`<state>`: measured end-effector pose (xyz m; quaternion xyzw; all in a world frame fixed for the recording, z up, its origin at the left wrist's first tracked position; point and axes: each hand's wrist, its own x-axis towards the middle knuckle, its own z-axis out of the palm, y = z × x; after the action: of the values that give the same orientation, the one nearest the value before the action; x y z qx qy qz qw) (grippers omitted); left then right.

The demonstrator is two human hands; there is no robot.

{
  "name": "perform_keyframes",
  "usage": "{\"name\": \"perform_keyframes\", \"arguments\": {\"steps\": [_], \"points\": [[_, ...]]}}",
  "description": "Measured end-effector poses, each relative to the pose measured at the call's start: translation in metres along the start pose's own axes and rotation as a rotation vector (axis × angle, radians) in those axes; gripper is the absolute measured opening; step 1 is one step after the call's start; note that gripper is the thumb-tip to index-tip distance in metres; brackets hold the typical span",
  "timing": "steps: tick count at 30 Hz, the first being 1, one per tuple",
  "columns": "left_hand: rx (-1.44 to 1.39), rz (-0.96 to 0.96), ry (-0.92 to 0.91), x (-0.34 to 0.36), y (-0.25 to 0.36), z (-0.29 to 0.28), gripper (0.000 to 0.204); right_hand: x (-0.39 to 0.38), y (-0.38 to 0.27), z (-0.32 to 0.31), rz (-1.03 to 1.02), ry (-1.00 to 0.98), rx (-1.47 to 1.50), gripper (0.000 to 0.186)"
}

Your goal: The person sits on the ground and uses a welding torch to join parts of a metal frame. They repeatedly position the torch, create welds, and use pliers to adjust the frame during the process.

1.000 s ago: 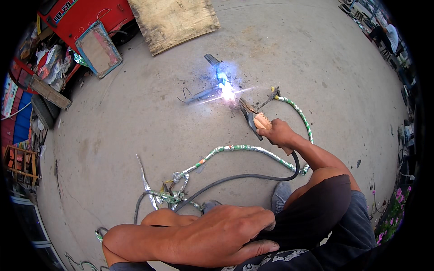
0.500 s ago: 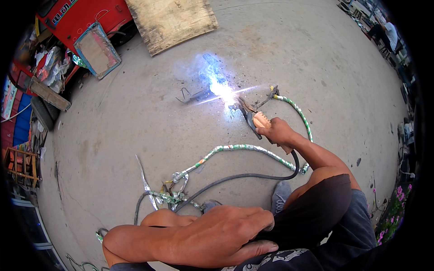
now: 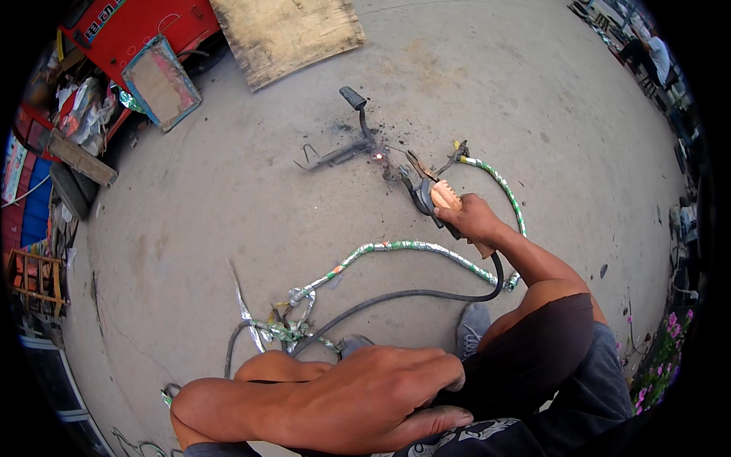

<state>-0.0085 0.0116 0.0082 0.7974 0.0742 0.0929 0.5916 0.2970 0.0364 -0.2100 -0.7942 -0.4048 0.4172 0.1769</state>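
Observation:
My right hand (image 3: 476, 222) is closed round the insulated handle (image 3: 447, 195) of a welding electrode holder, its jaws and thin rod pointing at a dark metal part (image 3: 335, 156) lying on the concrete. That part has a black pedal pad (image 3: 352, 97) on a bent arm and a small glowing spot (image 3: 378, 156). A clamp on a foil-wrapped cable (image 3: 461, 151) lies right of it. A black cable (image 3: 403, 293) runs from the holder toward my feet. My left hand (image 3: 392, 388) rests over my lap, fingers loosely bent and apart from the thumb, nothing visible in it.
A red vehicle (image 3: 137, 30), plywood board (image 3: 286, 38) and framed panel (image 3: 161, 82) are at upper left, beside clutter and a tyre (image 3: 70, 190). Tangled cables (image 3: 293, 331) lie by my feet. Another person (image 3: 656, 62) sits at far upper right. Pink flowers (image 3: 670, 335) edge the right.
The bright blue-white arc and haze are gone, leaving the metal part visible with a small glowing spot. My right hand and holder have shifted slightly up and right.

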Motion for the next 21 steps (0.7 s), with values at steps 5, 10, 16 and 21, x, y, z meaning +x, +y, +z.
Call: {"name": "perform_keyframes", "arguments": {"steps": [5,10,16,21], "points": [[-0.11,0.023,0.122,-0.001,0.001,0.001,0.026,0.0,-0.001,-0.001,0.009,-0.026,-0.008,0.065],[-0.175,-0.019,0.1,-0.004,0.005,-0.007,0.028,-0.003,-0.001,0.001,0.007,0.008,-0.017,0.065],[-0.279,0.042,0.117,-0.013,0.0,-0.013,0.037,-0.001,0.0,-0.003,0.022,-0.042,0.007,0.065],[-0.266,0.022,0.112,-0.012,0.01,-0.009,0.031,-0.001,0.008,-0.002,0.026,-0.003,0.033,0.066]]}}
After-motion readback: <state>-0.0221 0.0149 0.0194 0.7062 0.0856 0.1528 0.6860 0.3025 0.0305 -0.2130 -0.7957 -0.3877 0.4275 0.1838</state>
